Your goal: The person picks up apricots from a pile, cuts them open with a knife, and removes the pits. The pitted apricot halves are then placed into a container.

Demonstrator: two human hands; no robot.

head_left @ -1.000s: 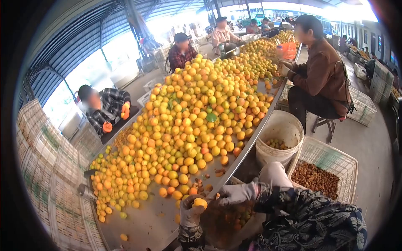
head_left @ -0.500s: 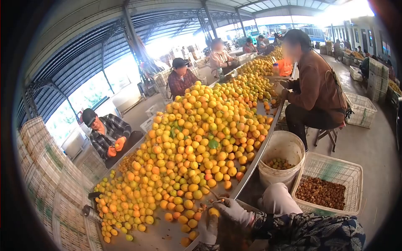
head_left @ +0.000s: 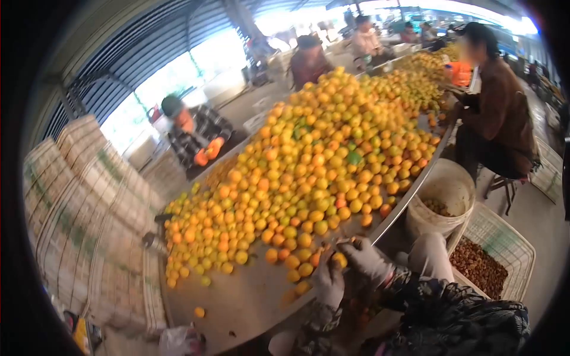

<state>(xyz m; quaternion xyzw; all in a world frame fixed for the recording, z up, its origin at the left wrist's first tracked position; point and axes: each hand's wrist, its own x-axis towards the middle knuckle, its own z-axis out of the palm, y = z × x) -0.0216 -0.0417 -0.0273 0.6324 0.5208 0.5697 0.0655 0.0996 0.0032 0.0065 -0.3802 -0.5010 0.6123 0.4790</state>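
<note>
Both my hands wear pale, stained gloves and meet at the near edge of a metal table. An apricot is gripped in the fingers of my left hand, with my right hand close against it. The right fingers are closed; a small thin thing seems to stick out at their tips, too blurred to name. Just beyond, a large heap of yellow-orange apricots covers much of the table, with some green leaves among them.
A white bucket with some fruit stands right of the table, beside a plastic crate of brown pits. Stacked crates rise at left. A co-worker in orange gloves sits across; another person in brown sits at right.
The view has swung left and down, so the scene sits further right and more of the near table shows. My hands remain together at the apricot.
</note>
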